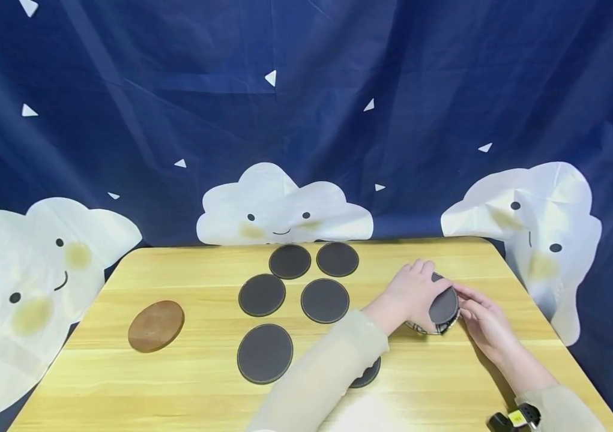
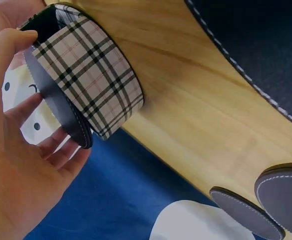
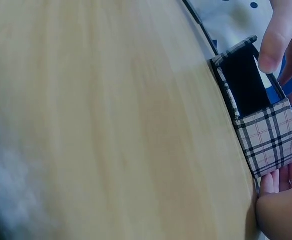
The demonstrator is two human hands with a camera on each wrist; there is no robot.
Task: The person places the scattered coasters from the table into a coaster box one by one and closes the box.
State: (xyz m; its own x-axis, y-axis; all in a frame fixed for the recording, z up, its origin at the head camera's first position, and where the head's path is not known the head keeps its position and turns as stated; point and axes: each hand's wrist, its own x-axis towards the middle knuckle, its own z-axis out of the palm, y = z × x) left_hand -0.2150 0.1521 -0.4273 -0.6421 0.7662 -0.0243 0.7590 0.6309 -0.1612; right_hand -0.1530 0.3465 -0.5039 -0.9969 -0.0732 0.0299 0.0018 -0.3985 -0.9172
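At the right of the table, my left hand [image 1: 410, 295] grips a dark round coaster [image 1: 443, 307], thumb on one side and fingers on the other. The coaster lies over the top of a round plaid coaster holder [image 2: 96, 75], which has a black inside and a cut-out in its wall. Whether another coaster is inside cannot be seen. My right hand [image 1: 492, 336] holds the holder's right side, with fingers [image 3: 283, 177] against the plaid wall. Several black stitched coasters, one of them this coaster [image 1: 325, 300], lie flat in the table's middle.
A brown round disc [image 1: 156, 326] lies on the left of the wooden table [image 1: 176, 390]. My left forearm partly covers one black coaster [image 1: 368, 375]. Behind the table hangs a blue curtain [image 1: 306, 120] with white clouds.
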